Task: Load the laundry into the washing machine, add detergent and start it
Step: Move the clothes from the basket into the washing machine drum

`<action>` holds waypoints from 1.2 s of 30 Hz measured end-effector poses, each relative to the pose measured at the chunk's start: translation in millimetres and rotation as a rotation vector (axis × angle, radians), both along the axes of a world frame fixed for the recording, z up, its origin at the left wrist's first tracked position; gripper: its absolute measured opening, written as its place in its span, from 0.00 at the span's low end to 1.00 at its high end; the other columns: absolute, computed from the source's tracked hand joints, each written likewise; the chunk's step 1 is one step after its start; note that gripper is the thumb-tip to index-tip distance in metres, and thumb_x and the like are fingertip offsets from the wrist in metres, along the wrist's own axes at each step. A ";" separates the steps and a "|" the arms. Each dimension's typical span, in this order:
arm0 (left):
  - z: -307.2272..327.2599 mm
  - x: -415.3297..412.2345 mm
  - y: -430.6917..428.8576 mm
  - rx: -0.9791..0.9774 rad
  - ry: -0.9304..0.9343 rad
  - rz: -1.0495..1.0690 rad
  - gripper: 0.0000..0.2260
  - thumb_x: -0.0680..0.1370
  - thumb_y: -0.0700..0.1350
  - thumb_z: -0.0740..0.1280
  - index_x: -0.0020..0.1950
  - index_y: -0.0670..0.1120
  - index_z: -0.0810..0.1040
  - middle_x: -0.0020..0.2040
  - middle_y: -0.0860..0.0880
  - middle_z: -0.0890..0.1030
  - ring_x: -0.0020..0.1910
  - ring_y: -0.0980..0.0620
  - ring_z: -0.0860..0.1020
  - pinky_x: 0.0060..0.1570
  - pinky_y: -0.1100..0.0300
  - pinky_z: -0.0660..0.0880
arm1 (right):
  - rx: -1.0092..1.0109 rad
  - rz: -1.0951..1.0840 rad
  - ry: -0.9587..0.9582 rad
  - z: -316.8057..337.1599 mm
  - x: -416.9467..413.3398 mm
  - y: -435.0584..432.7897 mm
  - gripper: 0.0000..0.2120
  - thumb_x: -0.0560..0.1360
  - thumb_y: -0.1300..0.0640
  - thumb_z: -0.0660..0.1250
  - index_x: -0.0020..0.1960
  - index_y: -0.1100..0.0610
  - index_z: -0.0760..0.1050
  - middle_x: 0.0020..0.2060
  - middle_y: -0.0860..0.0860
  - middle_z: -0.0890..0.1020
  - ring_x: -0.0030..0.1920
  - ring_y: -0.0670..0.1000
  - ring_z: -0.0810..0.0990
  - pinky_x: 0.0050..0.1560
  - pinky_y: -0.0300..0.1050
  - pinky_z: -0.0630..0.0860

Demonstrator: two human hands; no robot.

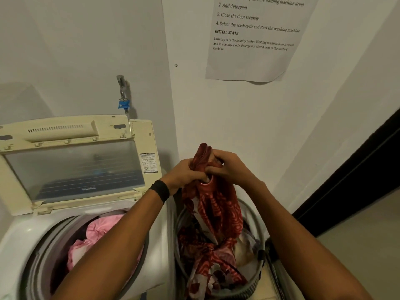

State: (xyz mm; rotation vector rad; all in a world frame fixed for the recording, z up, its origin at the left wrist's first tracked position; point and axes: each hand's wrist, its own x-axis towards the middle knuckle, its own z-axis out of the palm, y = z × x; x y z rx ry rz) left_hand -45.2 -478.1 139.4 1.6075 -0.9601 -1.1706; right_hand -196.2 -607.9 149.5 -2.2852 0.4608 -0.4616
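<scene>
Left of the left hand (186,176) stood a white top-loading washing machine (26,239), its lid (71,165) raised against the wall, with pink laundry (101,230) lying in the drum. Directly below that hand and the right hand (231,167) sat a round laundry basket (260,241) holding more red and white clothes. A red patterned garment (214,204) hung from both hands, its lower end trailing into the basket. Each hand's fingers were curled tight round its bunched top. A black wristband (160,190) circled the left wrist.

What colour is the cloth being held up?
The patterned cloth is dark red with paler markings; head view.
</scene>
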 end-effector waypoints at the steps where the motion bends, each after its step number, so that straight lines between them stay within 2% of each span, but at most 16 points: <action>1: 0.3 2.8 0.8 0.014 0.009 -0.009 0.16 0.70 0.40 0.77 0.57 0.44 0.82 0.48 0.43 0.86 0.49 0.45 0.85 0.46 0.57 0.79 | 0.051 0.027 0.004 3.0 -3.9 -2.9 0.09 0.74 0.55 0.77 0.42 0.51 0.76 0.38 0.42 0.80 0.38 0.39 0.78 0.41 0.33 0.72; 3: -0.1 11.3 2.9 0.039 0.026 0.025 0.15 0.73 0.38 0.76 0.58 0.43 0.82 0.50 0.42 0.86 0.49 0.45 0.85 0.46 0.57 0.80 | 0.178 0.076 0.056 7.2 -17.4 -13.5 0.09 0.75 0.49 0.76 0.47 0.53 0.80 0.41 0.44 0.84 0.41 0.40 0.81 0.43 0.35 0.77; 5: 1.0 17.7 5.1 0.048 0.065 0.125 0.14 0.74 0.37 0.76 0.59 0.41 0.81 0.53 0.39 0.86 0.49 0.44 0.85 0.45 0.56 0.80 | 0.236 0.101 0.287 8.0 -35.8 -29.5 0.12 0.74 0.45 0.76 0.51 0.49 0.80 0.45 0.46 0.86 0.44 0.45 0.85 0.46 0.43 0.82; 7: 0.6 21.3 6.4 0.043 0.078 0.179 0.14 0.74 0.40 0.76 0.59 0.42 0.81 0.54 0.41 0.86 0.50 0.44 0.85 0.46 0.56 0.81 | 0.110 0.122 0.541 6.7 -51.2 -42.5 0.06 0.75 0.48 0.75 0.46 0.47 0.79 0.41 0.45 0.85 0.40 0.47 0.84 0.43 0.45 0.80; 8: 0.8 20.9 5.7 0.044 0.073 0.195 0.15 0.75 0.42 0.76 0.60 0.43 0.81 0.53 0.42 0.86 0.51 0.45 0.85 0.45 0.57 0.80 | 0.027 0.093 0.583 5.2 -54.8 -47.5 0.07 0.76 0.50 0.74 0.41 0.48 0.77 0.37 0.46 0.82 0.38 0.47 0.80 0.40 0.45 0.76; 10: 1.3 17.1 1.8 0.046 0.082 0.251 0.14 0.75 0.45 0.76 0.59 0.44 0.81 0.52 0.43 0.86 0.50 0.46 0.85 0.44 0.59 0.80 | -0.040 -0.055 0.519 7.1 -54.3 -49.2 0.11 0.76 0.53 0.73 0.38 0.52 0.74 0.34 0.48 0.79 0.36 0.51 0.77 0.37 0.45 0.71; 12: 1.1 10.7 -5.2 0.046 0.107 0.344 0.14 0.76 0.46 0.76 0.60 0.44 0.82 0.52 0.43 0.86 0.51 0.45 0.85 0.47 0.56 0.82 | 0.074 -0.243 0.323 13.8 -50.3 -42.8 0.13 0.74 0.51 0.75 0.39 0.57 0.75 0.34 0.51 0.82 0.36 0.51 0.82 0.37 0.46 0.75; 15: -1.1 1.6 -13.9 0.025 0.072 0.428 0.18 0.72 0.50 0.77 0.60 0.45 0.82 0.52 0.44 0.87 0.51 0.44 0.85 0.54 0.48 0.83 | 0.203 -0.505 0.032 17.8 -37.4 -22.3 0.14 0.71 0.49 0.77 0.41 0.56 0.75 0.35 0.52 0.84 0.37 0.50 0.84 0.39 0.47 0.79; 17: -1.9 -8.4 -17.4 -0.008 0.056 0.455 0.22 0.69 0.54 0.77 0.59 0.45 0.82 0.50 0.45 0.87 0.49 0.46 0.86 0.54 0.46 0.84 | 0.200 -0.574 -0.074 16.1 -24.5 -1.7 0.14 0.72 0.47 0.76 0.42 0.55 0.77 0.36 0.48 0.83 0.38 0.48 0.83 0.39 0.44 0.78; 20: -5.3 -22.3 -21.2 -0.044 0.047 0.494 0.19 0.73 0.55 0.76 0.59 0.46 0.82 0.49 0.47 0.87 0.49 0.47 0.86 0.54 0.47 0.84 | 0.288 -0.485 -0.159 2.2 -5.2 27.9 0.11 0.76 0.46 0.73 0.47 0.54 0.79 0.41 0.47 0.84 0.41 0.46 0.84 0.41 0.42 0.82; 22: -9.2 -21.2 -19.0 -0.037 0.128 0.494 0.19 0.75 0.56 0.74 0.59 0.46 0.83 0.50 0.46 0.87 0.51 0.46 0.86 0.57 0.45 0.83 | 0.392 -0.439 -0.237 -5.7 0.7 39.1 0.10 0.81 0.50 0.68 0.50 0.56 0.81 0.44 0.49 0.84 0.44 0.47 0.85 0.42 0.40 0.82; 25: -8.5 -13.6 -7.5 -0.028 0.219 0.413 0.26 0.71 0.61 0.76 0.62 0.47 0.83 0.53 0.46 0.87 0.55 0.44 0.85 0.60 0.45 0.81 | 0.558 -0.360 -0.340 -12.5 -2.4 43.4 0.09 0.83 0.60 0.64 0.54 0.60 0.83 0.52 0.55 0.82 0.51 0.54 0.85 0.43 0.42 0.84; 27: -6.9 -13.3 -3.5 -0.022 0.177 0.348 0.30 0.67 0.63 0.78 0.63 0.48 0.82 0.54 0.46 0.87 0.55 0.45 0.85 0.61 0.46 0.81 | 0.627 -0.324 -0.360 -11.7 -8.1 46.0 0.10 0.81 0.65 0.64 0.55 0.60 0.83 0.54 0.54 0.82 0.51 0.51 0.86 0.45 0.42 0.83; 31: -5.2 -16.7 -4.0 -0.019 0.140 0.315 0.26 0.67 0.53 0.81 0.62 0.46 0.82 0.53 0.45 0.87 0.54 0.44 0.85 0.59 0.47 0.82 | 0.673 -0.267 -0.382 -11.0 -9.9 51.4 0.07 0.80 0.64 0.69 0.56 0.58 0.84 0.51 0.48 0.84 0.48 0.49 0.86 0.44 0.40 0.83; 34: -0.4 -16.6 -3.9 -0.018 0.158 0.345 0.17 0.72 0.42 0.78 0.60 0.42 0.82 0.53 0.41 0.86 0.54 0.43 0.84 0.50 0.54 0.82 | 0.641 -0.246 -0.366 -13.7 -13.1 45.6 0.11 0.79 0.64 0.70 0.60 0.57 0.83 0.57 0.54 0.83 0.53 0.55 0.86 0.48 0.44 0.84; 36: 6.0 -15.5 -3.6 -0.019 0.147 0.370 0.15 0.74 0.40 0.76 0.59 0.40 0.83 0.53 0.40 0.86 0.53 0.43 0.84 0.45 0.58 0.80 | 0.619 -0.227 -0.444 -16.4 -20.0 41.0 0.17 0.78 0.67 0.70 0.65 0.58 0.78 0.58 0.56 0.83 0.56 0.58 0.84 0.54 0.51 0.84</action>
